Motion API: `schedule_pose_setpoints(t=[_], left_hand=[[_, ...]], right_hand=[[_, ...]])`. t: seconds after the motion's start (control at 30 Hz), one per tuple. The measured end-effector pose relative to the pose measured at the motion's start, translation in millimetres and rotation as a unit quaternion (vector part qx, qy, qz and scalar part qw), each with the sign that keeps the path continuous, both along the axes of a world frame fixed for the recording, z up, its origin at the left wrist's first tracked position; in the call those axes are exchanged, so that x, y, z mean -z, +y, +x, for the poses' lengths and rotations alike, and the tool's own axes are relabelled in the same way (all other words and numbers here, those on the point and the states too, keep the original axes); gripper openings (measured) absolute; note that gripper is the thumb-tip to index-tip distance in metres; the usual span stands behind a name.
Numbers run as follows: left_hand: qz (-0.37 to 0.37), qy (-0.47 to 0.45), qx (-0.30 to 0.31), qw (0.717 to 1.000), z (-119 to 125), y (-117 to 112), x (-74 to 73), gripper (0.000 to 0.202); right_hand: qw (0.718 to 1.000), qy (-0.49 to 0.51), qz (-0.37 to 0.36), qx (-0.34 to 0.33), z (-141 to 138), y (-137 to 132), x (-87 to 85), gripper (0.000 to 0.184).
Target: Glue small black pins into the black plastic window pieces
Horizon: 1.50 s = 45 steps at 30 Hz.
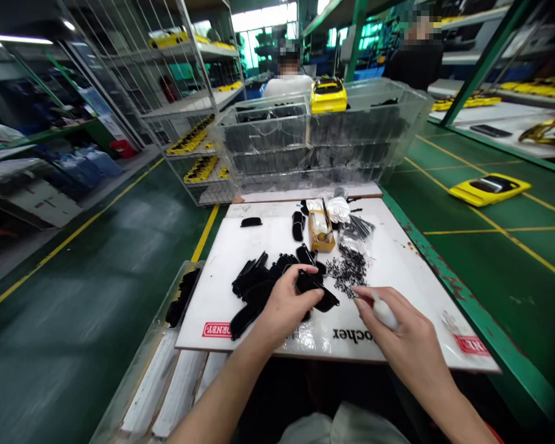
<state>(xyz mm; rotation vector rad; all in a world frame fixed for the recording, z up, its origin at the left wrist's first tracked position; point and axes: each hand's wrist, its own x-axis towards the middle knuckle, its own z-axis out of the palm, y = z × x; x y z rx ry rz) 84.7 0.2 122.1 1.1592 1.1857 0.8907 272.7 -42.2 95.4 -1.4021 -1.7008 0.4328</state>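
Note:
My left hand grips a glossy black curved plastic part between thumb and fingers, above the table's near half. My right hand is closed round a smooth white bottle-like object, partly hidden by the fingers. Its thumb and forefinger tips come together at the near edge of a pile of tiny black pieces; whether they pinch one of these, I cannot tell. Left of my left hand lies a heap of similar black plastic parts.
Behind the pile stand a small yellow box with tools and a clear plastic bag. Large clear bins rise beyond the white table. A yellow toy-car-like shell rests on the green floor at right. A person sits beyond.

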Motion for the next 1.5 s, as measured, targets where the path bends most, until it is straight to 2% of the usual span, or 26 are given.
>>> schedule_pose_setpoints(t=[0.1,0.17,0.23,0.33,0.5,0.63,0.73,0.87,1.0,1.07,1.13,1.23,1.33,1.43,1.5], left_hand=[[0.037,0.019,-0.044,0.998,-37,31,-11.6,0.027],[0.039,0.03,-0.102,0.994,-63,58,-10.9,0.023],[0.033,0.038,-0.185,0.981,-85,87,-3.2,0.02],[0.026,0.049,-0.241,0.969,-109,128,15.9,0.016],[0.039,0.101,-0.284,0.953,-121,174,47.5,0.014],[0.082,0.176,-0.274,0.942,-121,190,59.9,0.019],[0.126,0.252,-0.262,0.923,-124,187,59.3,0.03],[0.159,0.335,-0.23,0.9,-131,160,51.5,0.039],[0.131,0.36,-0.114,0.917,-134,114,42.3,0.02],[0.116,0.36,-0.059,0.924,-132,91,37.3,0.021],[0.107,0.364,-0.03,0.925,-129,74,32.4,0.028],[0.104,0.374,-0.025,0.921,-123,63,26.1,0.031],[0.1,0.38,-0.031,0.919,-117,64,20.6,0.027],[0.11,0.39,-0.065,0.912,-114,62,13.2,0.024],[0.142,0.391,-0.096,0.904,-110,53,8.0,0.03]], right_hand=[[0.997,0.014,-0.04,0.065,7,2,8.2,0.019],[0.994,0.0,-0.071,0.078,12,2,19.2,0.023],[0.992,-0.013,-0.095,0.081,17,0,32.3,0.028],[0.989,-0.019,-0.119,0.081,23,-3,52.1,0.034],[0.984,-0.019,-0.153,0.087,29,-4,76.8,0.038],[0.984,-0.018,-0.157,0.086,26,-4,80.8,0.036],[0.984,-0.021,-0.143,0.1,21,-4,76.6,0.034],[0.984,-0.025,-0.145,0.101,19,-4,72.8,0.034],[0.98,-0.02,-0.163,0.112,17,-4,70.5,0.033],[0.977,-0.018,-0.177,0.119,16,-4,68.7,0.034],[0.974,-0.021,-0.188,0.12,16,-4,67.5,0.035],[0.974,-0.028,-0.198,0.11,17,-3,68.0,0.036],[0.975,-0.028,-0.194,0.101,19,-4,69.9,0.035],[0.977,-0.017,-0.181,0.11,19,-5,68.9,0.035],[0.975,0.004,-0.183,0.123,18,-5,64.9,0.035]])
